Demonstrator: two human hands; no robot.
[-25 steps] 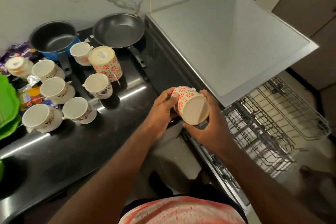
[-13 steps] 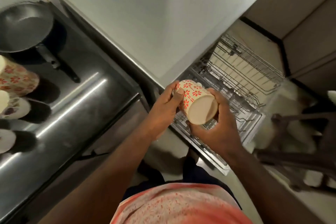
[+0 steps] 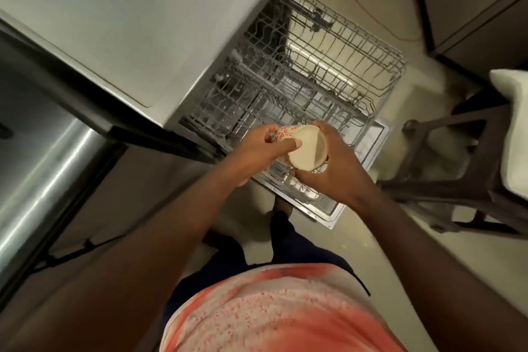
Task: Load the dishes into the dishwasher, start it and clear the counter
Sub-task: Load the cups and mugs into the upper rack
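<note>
A cream mug with red flowers (image 3: 307,147) lies on its side in both my hands, its pale base turned toward me. My left hand (image 3: 264,151) grips its patterned side, thumb across the base. My right hand (image 3: 334,168) curls round it from the right. The mug hangs over the near corner of the pulled-out wire rack (image 3: 320,86) of the dishwasher (image 3: 128,23), above the open door (image 3: 368,148). The rack holds no dishes that I can make out.
The dishwasher's grey top fills the upper left. A shiny dark counter (image 3: 48,151) runs along the left edge. A dark wooden chair (image 3: 457,174) stands right of the open door, with a white cushion (image 3: 514,128) on it. Cabinets (image 3: 480,0) line the upper right.
The view has swung right and down, so the cups and pans on the counter are out of sight. Both hands have carried the mug out over the dishwasher rack.
</note>
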